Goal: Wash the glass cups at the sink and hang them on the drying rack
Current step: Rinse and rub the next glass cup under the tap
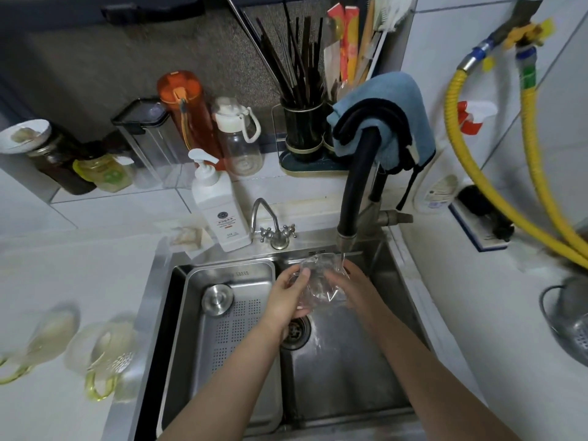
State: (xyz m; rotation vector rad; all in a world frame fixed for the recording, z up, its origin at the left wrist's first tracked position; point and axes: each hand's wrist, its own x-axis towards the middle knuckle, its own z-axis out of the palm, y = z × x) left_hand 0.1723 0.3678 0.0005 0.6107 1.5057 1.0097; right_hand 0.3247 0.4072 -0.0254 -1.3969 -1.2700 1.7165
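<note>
A clear glass cup (319,281) is held over the steel sink (350,370), right under the black faucet (353,198), and water runs onto it. My left hand (286,296) grips the cup's left side with the thumb across the glass. My right hand (356,288) holds it from the right, partly hidden behind the glass. Two more glass cups with yellow-green handles, one (105,354) nearer the sink and the other (47,335) farther left, lie blurred on the white counter at the left.
A perforated steel drain tray (232,329) fills the sink's left half, with a round plug lid on it. A white soap pump bottle (219,208) and a small steel tap (270,224) stand behind the sink. A metal colander (569,319) sits at the right. Bottles and a chopstick holder line the back.
</note>
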